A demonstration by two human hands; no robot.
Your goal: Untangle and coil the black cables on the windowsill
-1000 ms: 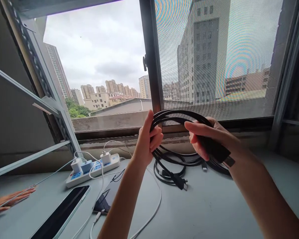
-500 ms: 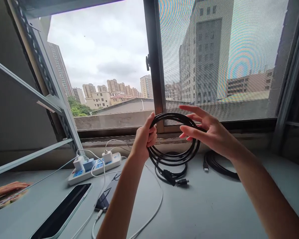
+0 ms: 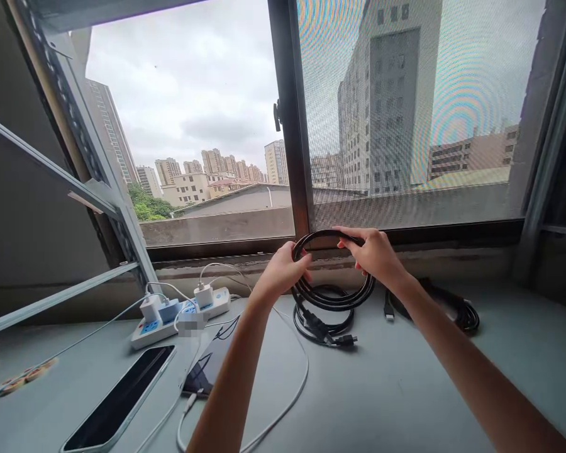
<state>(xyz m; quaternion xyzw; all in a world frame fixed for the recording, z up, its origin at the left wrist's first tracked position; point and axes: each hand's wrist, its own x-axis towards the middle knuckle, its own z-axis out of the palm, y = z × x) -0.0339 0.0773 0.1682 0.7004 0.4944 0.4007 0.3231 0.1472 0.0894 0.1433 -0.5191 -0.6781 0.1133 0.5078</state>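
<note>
A coil of black cable (image 3: 334,304) hangs upright in the air between my hands, in several loops. My left hand (image 3: 285,272) is closed around the loops on the left side. With thumb and fingers, my right hand (image 3: 370,251) pinches the upper right of the same coil. Just below and behind it on the table lies another black cable coil (image 3: 350,324), with a dark plug (image 3: 345,340) pointing right. The held loops partly cover that coil.
To the right lies a further black cable (image 3: 469,318) with a pale-tipped plug (image 3: 389,313). At the left are a power strip (image 3: 219,303) with chargers, a phone (image 3: 120,396), a dark flat device (image 3: 207,368) and white cords (image 3: 302,384). A window (image 3: 207,75) stands behind.
My right hand has closed on the coil's upper right, where its fingers were spread before. The coil has dropped slightly. Another hand at the far left has gone from view.
</note>
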